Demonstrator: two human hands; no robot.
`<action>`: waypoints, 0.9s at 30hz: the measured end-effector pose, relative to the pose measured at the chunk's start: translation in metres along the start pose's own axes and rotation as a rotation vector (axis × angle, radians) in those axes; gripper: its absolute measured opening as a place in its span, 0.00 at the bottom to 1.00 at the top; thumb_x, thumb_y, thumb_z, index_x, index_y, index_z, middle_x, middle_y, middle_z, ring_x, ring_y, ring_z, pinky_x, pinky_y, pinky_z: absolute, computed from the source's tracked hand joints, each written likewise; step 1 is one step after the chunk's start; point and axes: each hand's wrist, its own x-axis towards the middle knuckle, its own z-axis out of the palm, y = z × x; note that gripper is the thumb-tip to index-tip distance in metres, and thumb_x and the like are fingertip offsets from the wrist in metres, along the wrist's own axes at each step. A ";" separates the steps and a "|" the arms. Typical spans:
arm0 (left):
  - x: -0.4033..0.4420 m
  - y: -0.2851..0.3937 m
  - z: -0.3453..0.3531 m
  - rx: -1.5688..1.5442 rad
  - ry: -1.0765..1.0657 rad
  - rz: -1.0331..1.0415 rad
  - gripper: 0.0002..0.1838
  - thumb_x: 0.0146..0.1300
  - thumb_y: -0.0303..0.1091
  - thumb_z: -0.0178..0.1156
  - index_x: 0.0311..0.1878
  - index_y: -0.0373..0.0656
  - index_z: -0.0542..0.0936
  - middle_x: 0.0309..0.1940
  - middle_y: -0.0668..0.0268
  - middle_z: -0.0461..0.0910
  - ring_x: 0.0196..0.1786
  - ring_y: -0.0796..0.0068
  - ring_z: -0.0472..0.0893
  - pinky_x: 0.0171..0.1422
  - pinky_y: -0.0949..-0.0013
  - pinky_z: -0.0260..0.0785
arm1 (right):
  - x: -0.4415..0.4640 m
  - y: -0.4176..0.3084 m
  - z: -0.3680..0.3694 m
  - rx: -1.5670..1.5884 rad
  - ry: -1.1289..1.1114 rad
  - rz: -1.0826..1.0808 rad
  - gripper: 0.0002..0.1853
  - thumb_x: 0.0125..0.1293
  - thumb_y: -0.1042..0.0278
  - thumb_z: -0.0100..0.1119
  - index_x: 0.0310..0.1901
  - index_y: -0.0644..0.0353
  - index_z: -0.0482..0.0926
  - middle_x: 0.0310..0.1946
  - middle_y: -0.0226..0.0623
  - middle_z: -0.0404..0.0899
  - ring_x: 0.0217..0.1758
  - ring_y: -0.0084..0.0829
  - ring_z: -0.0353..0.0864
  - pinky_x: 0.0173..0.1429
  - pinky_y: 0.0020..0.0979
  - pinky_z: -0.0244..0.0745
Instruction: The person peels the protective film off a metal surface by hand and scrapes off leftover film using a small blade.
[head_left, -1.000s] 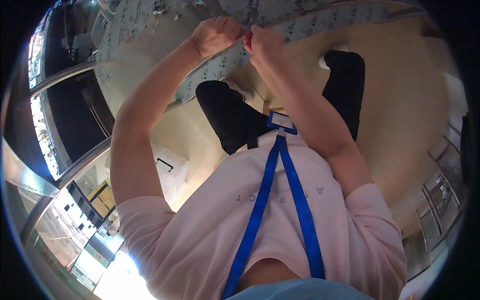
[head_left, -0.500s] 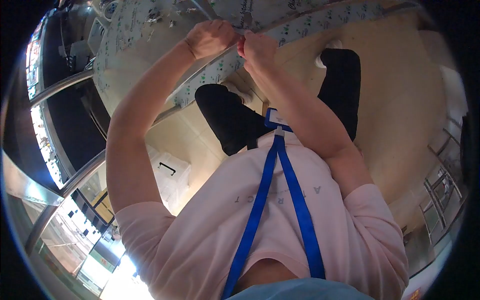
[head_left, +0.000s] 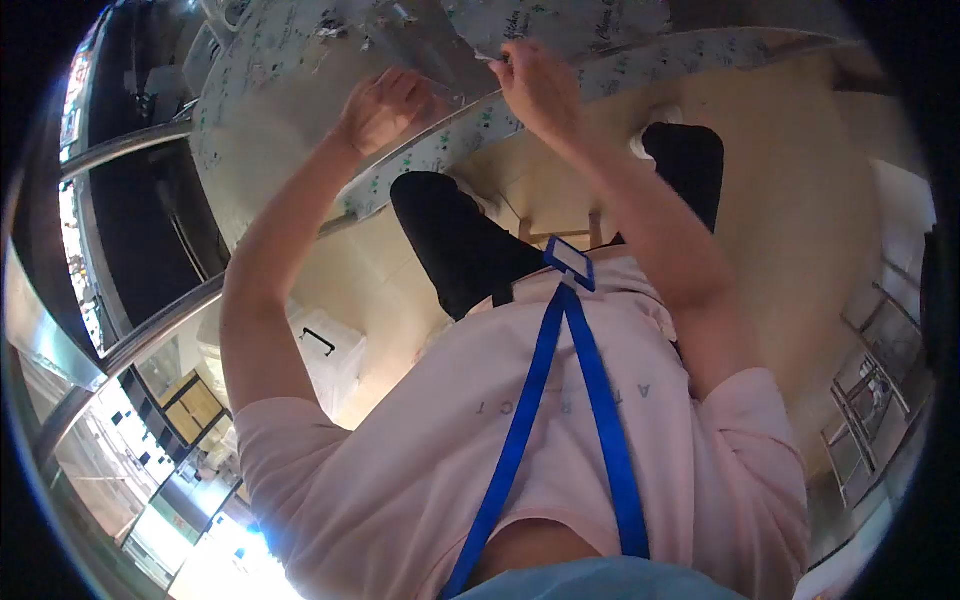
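My right hand (head_left: 540,95) is at the near edge of the worktop (head_left: 270,130), thumb and fingers pinched on a piece of clear plastic film (head_left: 488,57). The film looks thin and see-through, and its outline is hard to follow. To the left, my left hand (head_left: 385,110) hovers over the worktop with its fingers loosely bent and apart, and I see nothing held in it. A gap now lies between the two hands. The worktop has a printed covering with green and black marks.
Small scraps (head_left: 330,32) lie at the worktop's far left. Below its edge are my knees in black trousers (head_left: 440,235). A white box with a black handle (head_left: 318,342) stands on the floor at left. Metal racks (head_left: 860,420) are at right.
My hands were close together at the worktop edge and have moved apart. The left hand went left and down with its fingers loosening; the right moved slightly right.
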 end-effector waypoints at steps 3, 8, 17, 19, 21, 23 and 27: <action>-0.008 0.004 -0.001 -0.126 -0.059 -0.152 0.11 0.41 0.33 0.56 0.32 0.45 0.75 0.31 0.68 0.71 0.37 0.70 0.73 0.36 0.70 0.71 | 0.019 0.006 0.010 -0.114 -0.037 -0.288 0.11 0.52 0.61 0.56 0.31 0.60 0.73 0.26 0.41 0.74 0.31 0.40 0.75 0.35 0.35 0.71; -0.016 -0.008 0.035 -0.466 -0.170 -0.383 0.12 0.44 0.32 0.57 0.36 0.45 0.75 0.34 0.64 0.71 0.39 0.64 0.73 0.39 0.65 0.71 | 0.037 0.019 0.035 -0.208 -0.263 -0.347 0.08 0.51 0.65 0.54 0.30 0.60 0.74 0.26 0.41 0.74 0.33 0.40 0.75 0.38 0.36 0.70; 0.063 -0.022 0.052 -0.783 0.091 -0.233 0.09 0.49 0.32 0.57 0.36 0.45 0.75 0.32 0.65 0.72 0.38 0.62 0.72 0.42 0.65 0.65 | 0.057 0.010 0.005 -0.157 -0.544 -0.221 0.11 0.52 0.63 0.52 0.30 0.62 0.75 0.30 0.45 0.76 0.36 0.42 0.76 0.40 0.39 0.71; 0.066 -0.031 0.059 -0.824 -0.017 -0.194 0.10 0.49 0.29 0.58 0.37 0.42 0.74 0.33 0.62 0.71 0.39 0.61 0.72 0.43 0.66 0.66 | 0.056 0.005 0.002 -0.164 -0.569 -0.202 0.12 0.50 0.64 0.54 0.32 0.65 0.75 0.32 0.46 0.77 0.37 0.41 0.77 0.41 0.38 0.73; 0.067 -0.034 0.062 -0.821 -0.021 -0.127 0.11 0.50 0.28 0.58 0.38 0.41 0.73 0.33 0.61 0.71 0.38 0.61 0.72 0.42 0.67 0.66 | 0.056 0.003 0.004 -0.181 -0.530 -0.193 0.12 0.51 0.63 0.53 0.32 0.65 0.76 0.32 0.46 0.77 0.37 0.41 0.77 0.41 0.38 0.73; 0.071 -0.036 0.062 -0.769 0.086 -0.034 0.12 0.50 0.27 0.59 0.39 0.41 0.73 0.33 0.61 0.71 0.37 0.63 0.72 0.41 0.67 0.67 | 0.060 0.004 0.006 -0.193 -0.500 -0.175 0.12 0.51 0.63 0.53 0.31 0.64 0.76 0.31 0.46 0.76 0.37 0.42 0.76 0.40 0.38 0.72; 0.083 -0.035 0.036 -1.142 -0.278 -0.267 0.09 0.57 0.23 0.47 0.39 0.44 0.72 0.40 0.62 0.69 0.40 0.68 0.70 0.45 0.66 0.63 | 0.081 0.005 -0.002 -0.181 -0.689 -0.035 0.09 0.56 0.65 0.50 0.27 0.62 0.69 0.21 0.40 0.66 0.27 0.35 0.67 0.32 0.39 0.63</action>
